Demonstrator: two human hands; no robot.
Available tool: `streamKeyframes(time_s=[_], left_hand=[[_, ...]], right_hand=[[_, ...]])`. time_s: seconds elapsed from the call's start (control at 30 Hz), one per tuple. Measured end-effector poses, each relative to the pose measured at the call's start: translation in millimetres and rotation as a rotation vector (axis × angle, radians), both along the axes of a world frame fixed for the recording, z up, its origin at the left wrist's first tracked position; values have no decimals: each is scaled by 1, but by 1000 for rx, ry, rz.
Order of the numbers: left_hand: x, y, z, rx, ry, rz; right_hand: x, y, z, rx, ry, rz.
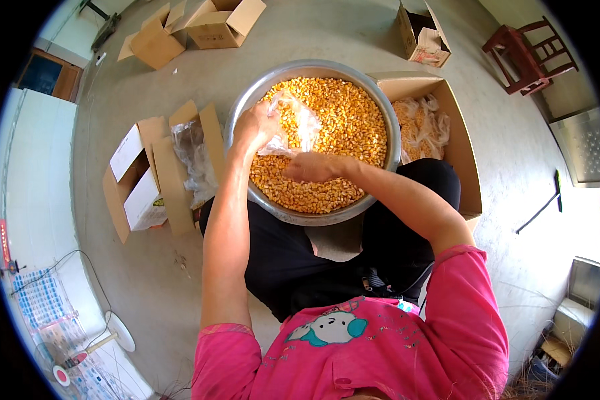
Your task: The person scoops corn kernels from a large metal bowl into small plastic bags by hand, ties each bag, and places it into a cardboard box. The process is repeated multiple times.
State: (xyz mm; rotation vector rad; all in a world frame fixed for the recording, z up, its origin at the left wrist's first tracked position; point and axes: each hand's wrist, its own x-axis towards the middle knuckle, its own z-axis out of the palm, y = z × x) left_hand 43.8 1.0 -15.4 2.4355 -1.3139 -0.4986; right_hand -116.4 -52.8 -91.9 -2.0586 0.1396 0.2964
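Note:
A steel basin full of yellow corn kernels rests at my legs. My left hand grips a clear plastic bag at the basin's left side; the bag lies open-looking and crumpled over the kernels. Low in the basin, my right hand reaches among the kernels just below the bag, fingers blurred and partly hidden, so their grip is unclear.
A cardboard box holding bagged corn stands right of the basin. Opened boxes sit left, others farther ahead. A wooden chair stands upper right, a white fan lower left.

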Motion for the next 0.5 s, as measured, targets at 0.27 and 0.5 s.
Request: streamKeyframes(time_s=[0.27,0.5], left_hand=[[4,11,5,11,-16,19],[-6,21,17,57,37,24]], right_hand=[[31,-43,30,583,134,-595],[58,-45,11,531,-3,-808]])
